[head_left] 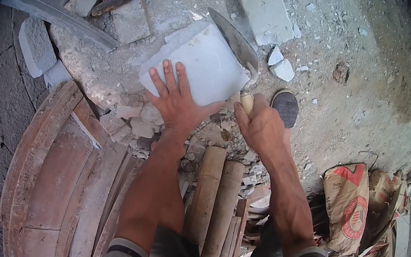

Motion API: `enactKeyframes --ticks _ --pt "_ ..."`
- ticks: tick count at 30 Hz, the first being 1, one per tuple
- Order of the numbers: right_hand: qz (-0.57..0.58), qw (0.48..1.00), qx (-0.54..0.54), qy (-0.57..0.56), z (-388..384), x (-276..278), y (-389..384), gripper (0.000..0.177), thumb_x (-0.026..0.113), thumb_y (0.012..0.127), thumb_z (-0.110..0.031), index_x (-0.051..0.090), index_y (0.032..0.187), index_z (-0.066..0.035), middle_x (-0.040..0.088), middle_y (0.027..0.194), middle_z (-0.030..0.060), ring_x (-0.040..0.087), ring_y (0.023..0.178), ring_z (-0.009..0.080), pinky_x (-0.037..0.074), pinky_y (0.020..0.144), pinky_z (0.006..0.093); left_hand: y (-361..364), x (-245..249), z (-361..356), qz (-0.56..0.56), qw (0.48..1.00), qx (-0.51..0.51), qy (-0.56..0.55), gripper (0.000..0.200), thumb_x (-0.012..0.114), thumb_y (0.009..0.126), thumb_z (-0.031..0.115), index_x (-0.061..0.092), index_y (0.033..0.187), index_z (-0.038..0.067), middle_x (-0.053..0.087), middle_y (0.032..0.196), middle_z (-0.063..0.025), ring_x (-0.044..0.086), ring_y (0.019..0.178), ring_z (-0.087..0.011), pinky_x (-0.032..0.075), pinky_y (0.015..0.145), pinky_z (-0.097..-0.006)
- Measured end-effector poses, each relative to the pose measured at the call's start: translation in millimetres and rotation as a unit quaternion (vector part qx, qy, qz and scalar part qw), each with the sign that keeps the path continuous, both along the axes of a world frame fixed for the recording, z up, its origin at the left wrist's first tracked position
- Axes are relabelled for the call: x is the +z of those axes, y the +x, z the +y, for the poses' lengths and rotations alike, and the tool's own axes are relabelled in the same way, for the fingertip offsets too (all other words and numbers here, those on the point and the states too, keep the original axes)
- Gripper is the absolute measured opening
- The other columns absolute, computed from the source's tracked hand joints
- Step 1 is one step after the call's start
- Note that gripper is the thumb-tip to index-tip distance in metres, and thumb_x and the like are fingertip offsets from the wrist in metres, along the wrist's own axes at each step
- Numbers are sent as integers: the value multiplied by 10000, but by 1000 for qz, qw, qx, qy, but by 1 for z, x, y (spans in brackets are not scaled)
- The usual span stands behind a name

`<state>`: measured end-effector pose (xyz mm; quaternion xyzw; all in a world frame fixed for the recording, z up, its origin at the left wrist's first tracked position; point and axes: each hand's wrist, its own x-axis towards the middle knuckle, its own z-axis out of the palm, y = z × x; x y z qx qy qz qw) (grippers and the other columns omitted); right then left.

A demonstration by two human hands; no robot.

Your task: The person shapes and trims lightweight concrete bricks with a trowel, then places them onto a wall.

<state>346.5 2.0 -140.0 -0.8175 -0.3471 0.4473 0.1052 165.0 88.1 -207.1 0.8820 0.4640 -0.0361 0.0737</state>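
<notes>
A pale, flat block lies on the rubble in the upper middle. My left hand rests on its lower left part, fingers spread and pointing up. My right hand is wrapped round the wooden handle of a trowel, just right of the block. The trowel's metal blade lies along the block's upper right edge, its tip pointing up and left. Whether the blade touches the block I cannot tell.
Curved wooden pieces stand at the lower left, bamboo poles at bottom centre. A paper cement sack lies at the right. White chunks and a shoe tip are near the trowel. A long strip lies upper left.
</notes>
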Motion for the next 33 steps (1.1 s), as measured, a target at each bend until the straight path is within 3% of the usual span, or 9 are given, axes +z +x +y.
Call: enactKeyframes --ticks 5,7,8,11,16,19,27,28,33 --pt "44 967 -222 117 15 54 7 273 709 917 -209 528 975 -13 641 688 178 678 614 274 524 566 366 -2 4 -2 38 998 22 -37 1450 781 471 833 222 1545 36 194 1579 -250 104 1443 -566 299 890 -756" --pt "-8 969 -172 177 -2 14 -7 326 684 910 -304 537 1004 -28 674 747 228 679 676 408 527 579 475 -3 2 0 13 1000 6 -10 1453 784 468 831 223 1546 35 191 1581 -251 106 1442 -568 288 897 -766" --pt "34 998 -22 -40 5 -2 -1 349 660 917 -353 550 1005 -34 676 755 233 685 694 408 539 599 476 -1 2 -1 7 1000 5 -7 1453 784 468 831 223 1546 35 191 1581 -251 106 1442 -568 288 897 -766" --pt "25 999 8 -44 4 7 12 364 636 927 -375 545 1019 -35 671 744 233 686 692 407 547 608 474 5 -3 7 15 1000 8 3 1448 782 464 834 237 1543 37 190 1583 -251 111 1439 -572 273 917 -776" --pt "30 942 -286 174 13 43 5 384 679 901 -328 533 1029 2 682 832 253 673 708 440 538 601 492 -5 5 0 37 999 17 -35 1436 782 476 827 234 1547 44 185 1593 -251 101 1448 -574 273 941 -778" --pt "81 996 12 -42 2 -14 -1 384 686 891 -313 527 1029 9 677 855 271 668 697 440 532 597 494 0 4 0 17 1000 5 -13 1437 777 478 832 233 1547 41 183 1594 -252 106 1450 -570 273 939 -781" --pt "12 949 -238 208 -3 20 -13 355 702 877 -316 537 980 -20 678 751 210 682 669 394 535 583 466 -5 1 1 28 1000 -6 2 1440 743 485 866 240 1547 33 192 1592 -254 115 1449 -567 276 924 -791" --pt "-2 997 -71 32 1 7 -9 357 703 877 -317 535 973 -17 682 760 208 687 677 385 545 590 453 -4 0 1 21 1000 -8 4 1440 743 485 866 240 1547 33 192 1592 -254 115 1449 -567 276 924 -791" --pt "59 995 -50 -56 2 44 9 363 695 887 -325 539 982 -11 686 758 200 688 654 386 550 565 458 -6 1 2 4 1000 -20 14 1428 754 490 850 244 1548 37 204 1580 -266 128 1445 -569 278 934 -780"
